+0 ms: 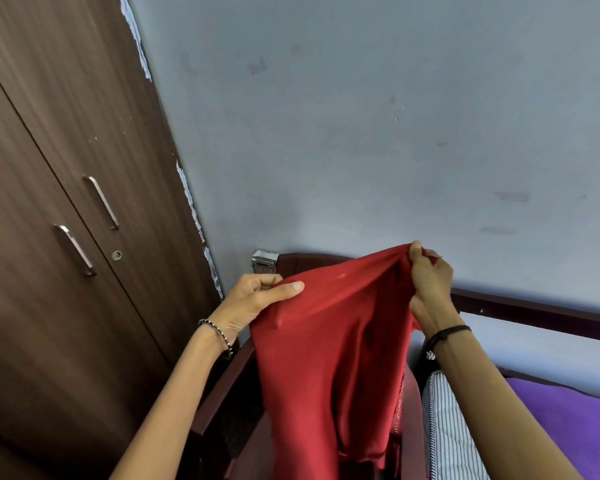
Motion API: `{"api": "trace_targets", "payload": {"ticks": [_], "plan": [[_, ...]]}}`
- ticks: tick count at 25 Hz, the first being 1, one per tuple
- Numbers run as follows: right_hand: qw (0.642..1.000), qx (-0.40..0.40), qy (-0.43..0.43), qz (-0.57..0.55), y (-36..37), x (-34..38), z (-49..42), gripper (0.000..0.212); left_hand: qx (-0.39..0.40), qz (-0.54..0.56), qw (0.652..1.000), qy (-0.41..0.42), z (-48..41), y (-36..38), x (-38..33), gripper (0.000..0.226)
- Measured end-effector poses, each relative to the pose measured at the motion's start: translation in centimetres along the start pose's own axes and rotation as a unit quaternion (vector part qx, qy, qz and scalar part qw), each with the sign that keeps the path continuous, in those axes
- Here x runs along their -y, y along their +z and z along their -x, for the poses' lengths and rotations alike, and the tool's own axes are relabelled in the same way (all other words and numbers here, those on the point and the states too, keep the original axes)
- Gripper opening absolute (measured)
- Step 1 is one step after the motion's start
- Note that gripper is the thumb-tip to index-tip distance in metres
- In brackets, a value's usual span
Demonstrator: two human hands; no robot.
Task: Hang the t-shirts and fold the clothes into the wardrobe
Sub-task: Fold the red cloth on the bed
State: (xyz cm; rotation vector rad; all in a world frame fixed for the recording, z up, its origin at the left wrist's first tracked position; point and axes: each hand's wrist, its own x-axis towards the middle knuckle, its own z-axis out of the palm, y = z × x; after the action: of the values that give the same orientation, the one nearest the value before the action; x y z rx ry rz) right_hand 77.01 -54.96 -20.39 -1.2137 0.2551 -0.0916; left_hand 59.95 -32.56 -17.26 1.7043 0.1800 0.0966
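- I see the wardrobe (49, 202) on my left, with the wall (361, 133) to its right.
- The garment (326, 341) hangs between my left hand (253, 299) and right hand (428, 282), over the chair (222, 393).
- The bed (568, 427) lies right of the chair, against the wall.

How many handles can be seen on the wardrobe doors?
2: the upper handle on the door nearer the wall, the lower handle on the other door. Others may lie out of frame.
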Motion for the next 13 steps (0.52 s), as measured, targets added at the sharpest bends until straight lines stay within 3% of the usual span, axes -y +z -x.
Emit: {"api": "trace_targets", "payload": {"ticks": [4,8,10,13], "plan": [[0.999,-0.041,-0.006,0.013,-1.0,-0.1,-1.9,0.023,0.038,-0.084,0.996,-0.015,1.8,-1.3,0.9,0.032],[0.998,-0.06,-0.014,0.003,-1.2,0.2,-2.6,0.029,0.061,-0.207,0.973,-0.084,2.1,-2.7,3.0,0.049],[0.997,-0.075,-0.027,0.011,-1.4,0.6,-2.8,0.028,0.066,-0.311,0.938,-0.136,1.8,-3.1,3.8,0.065],[0.994,-0.099,-0.041,0.002,-1.8,1.6,-3.4,0.02,0.076,-0.478,0.846,-0.224,1.9,-2.6,5.2,0.062]]}}
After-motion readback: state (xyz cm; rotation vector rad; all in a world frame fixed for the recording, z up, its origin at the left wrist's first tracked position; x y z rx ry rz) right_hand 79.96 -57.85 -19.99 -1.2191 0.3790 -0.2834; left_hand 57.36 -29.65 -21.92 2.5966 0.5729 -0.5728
